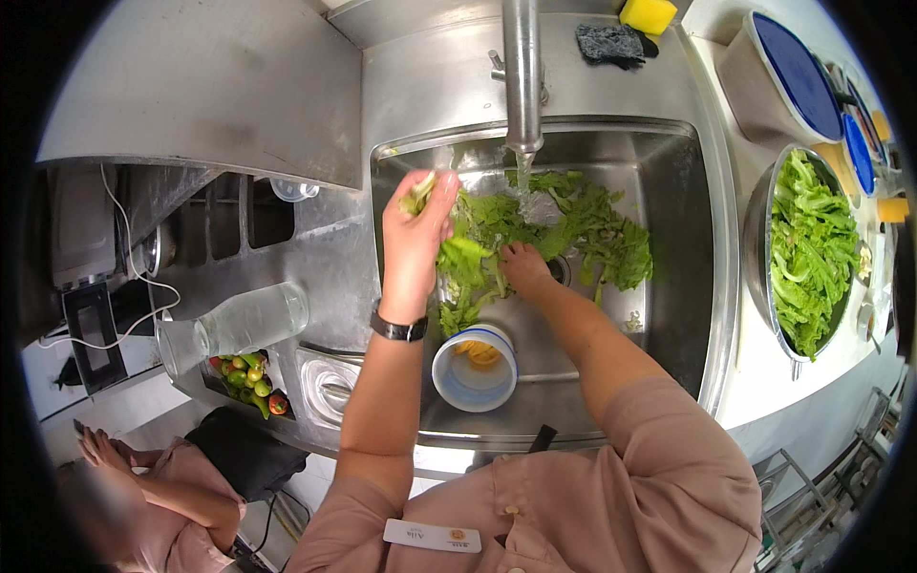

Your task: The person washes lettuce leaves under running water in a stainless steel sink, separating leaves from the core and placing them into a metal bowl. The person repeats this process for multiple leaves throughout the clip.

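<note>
My left hand (423,222) is raised over the left side of the steel sink (680,315), closed around some lettuce, with pale stem ends at the top and a green leaf hanging below. Lower in the basin, my right hand (523,266) touches the loose lettuce leaves (494,215); its fingertips are partly hidden among them. Water runs from the faucet (523,93) onto the leaves. More lettuce (616,243) lies at the basin's right. A white tub (474,394) with something yellow inside stands near the front of the sink.
On the right counter are a steel bowl of lettuce (809,258) and a blue-lidded container (759,93). A yellow sponge (647,14) and a dark scrubber (605,44) lie behind the sink. Left are a glass jug (251,322) and a tray of vegetables (251,379). Another person (179,494) is at lower left.
</note>
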Demonstrator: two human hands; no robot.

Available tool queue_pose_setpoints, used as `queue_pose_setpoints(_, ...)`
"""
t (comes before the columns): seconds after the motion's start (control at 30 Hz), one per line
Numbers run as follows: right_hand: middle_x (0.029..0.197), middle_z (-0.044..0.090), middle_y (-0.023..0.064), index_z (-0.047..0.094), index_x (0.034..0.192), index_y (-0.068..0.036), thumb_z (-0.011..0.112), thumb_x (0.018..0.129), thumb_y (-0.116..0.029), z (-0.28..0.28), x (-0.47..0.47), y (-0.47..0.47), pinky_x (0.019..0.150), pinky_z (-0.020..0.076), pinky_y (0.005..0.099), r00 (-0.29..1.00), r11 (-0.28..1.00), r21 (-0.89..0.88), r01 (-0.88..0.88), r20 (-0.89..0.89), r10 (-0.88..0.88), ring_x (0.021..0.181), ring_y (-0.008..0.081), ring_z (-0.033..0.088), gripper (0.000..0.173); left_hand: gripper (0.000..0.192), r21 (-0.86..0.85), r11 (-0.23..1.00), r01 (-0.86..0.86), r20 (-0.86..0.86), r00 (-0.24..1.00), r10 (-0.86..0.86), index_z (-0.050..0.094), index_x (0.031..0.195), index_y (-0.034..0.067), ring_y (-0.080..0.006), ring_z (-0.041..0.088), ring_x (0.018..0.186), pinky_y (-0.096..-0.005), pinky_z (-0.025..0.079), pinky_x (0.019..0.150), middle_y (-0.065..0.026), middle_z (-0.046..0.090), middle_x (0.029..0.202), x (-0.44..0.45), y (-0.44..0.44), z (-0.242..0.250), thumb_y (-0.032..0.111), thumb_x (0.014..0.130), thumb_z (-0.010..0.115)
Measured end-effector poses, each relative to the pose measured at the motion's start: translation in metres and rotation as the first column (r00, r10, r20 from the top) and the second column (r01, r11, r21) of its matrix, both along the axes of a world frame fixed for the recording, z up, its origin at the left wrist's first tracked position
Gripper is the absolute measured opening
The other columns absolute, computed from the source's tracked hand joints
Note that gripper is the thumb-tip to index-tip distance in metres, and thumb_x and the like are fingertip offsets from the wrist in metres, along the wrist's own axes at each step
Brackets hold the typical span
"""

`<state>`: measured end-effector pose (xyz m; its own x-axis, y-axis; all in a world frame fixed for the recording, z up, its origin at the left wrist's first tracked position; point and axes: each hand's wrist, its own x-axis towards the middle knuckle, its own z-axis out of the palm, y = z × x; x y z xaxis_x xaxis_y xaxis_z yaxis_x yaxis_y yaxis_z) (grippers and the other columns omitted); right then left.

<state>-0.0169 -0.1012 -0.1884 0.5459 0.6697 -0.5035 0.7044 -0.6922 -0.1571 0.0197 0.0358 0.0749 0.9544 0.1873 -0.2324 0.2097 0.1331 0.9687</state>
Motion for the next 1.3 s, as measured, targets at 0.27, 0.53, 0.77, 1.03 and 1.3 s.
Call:
queue_pose_setpoints(0.27,0.115,0.056,0.0095,0.058,0.117,-0.016,0.057,0.084,-0.013,-0.010,-0.009,-0.007,0.087,0.0416,0.0389,0.997,0.998,-0.038,0.056,-0.054,-0.058,0.112,0.0283,0.050,0.033,0.019,0.118,0.989,-0.091,-0.246,0.962,0.118,0.061,0.095,0.006,-0.0007,0.040,0.050,-0.0179,0.030,0.045,0.0054,0.053,0.067,-0.065,0.002,-0.046,0.023,0.089,0.067)
queue_pose_setpoints(0.53,0.109,0.056,0.0129,0.064,0.104,-0.009,0.066,0.077,-0.012,0.036,0.018,-0.032,0.088,0.0443,0.0429,0.881,0.666,0.615,0.422,-0.104,-0.462,0.106,0.0350,0.052,0.027,0.018,0.269,0.963,-0.009,-0.206,0.976,0.067,0.063,0.099,0.006,0.0001,0.041,0.054,-0.0171,0.031,0.047,0.0046,0.059,0.073,-0.087,0.018,-0.083,0.020,0.088,0.067)
queue_pose_setpoints(0.77,0.112,0.062,0.0119,0.061,0.110,-0.003,0.060,0.087,-0.015,0.126,0.047,-0.052,0.088,0.0458,0.0331,0.694,0.227,0.674,0.703,-0.581,-0.425,0.101,0.0234,0.060,0.026,0.042,0.438,0.884,0.162,-0.020,0.985,-0.170,0.060,0.117,0.004,-0.0241,0.056,0.107,-0.0338,0.043,0.093,-0.0149,0.059,0.115,-0.053,0.000,-0.103,0.021,0.081,0.074)
queue_pose_setpoints(1.03,0.090,0.066,0.0144,0.060,0.105,-0.005,0.059,0.087,-0.017,0.195,0.050,-0.065,0.077,0.0479,0.0348,0.660,0.122,0.720,0.684,-0.539,-0.523,0.085,0.0293,0.063,0.021,0.031,0.280,0.931,0.233,-0.159,0.968,-0.195,0.058,0.108,0.002,-0.0039,0.048,0.059,-0.0210,0.039,0.051,0.0028,0.058,0.078,-0.015,-0.025,-0.052,0.020,0.086,0.069)
queue_pose_setpoints(1.3,0.099,0.066,0.0147,0.060,0.106,-0.004,0.060,0.086,-0.019,0.221,0.064,-0.087,0.083,0.0468,0.0364,0.785,0.239,0.804,0.545,-0.389,-0.482,0.092,0.0310,0.062,0.025,0.020,0.235,0.942,0.240,-0.191,0.961,-0.197,0.059,0.097,0.009,-0.0001,0.038,0.049,-0.0182,0.027,0.043,0.0087,0.051,0.066,-0.014,-0.022,-0.017,0.021,0.086,0.069)
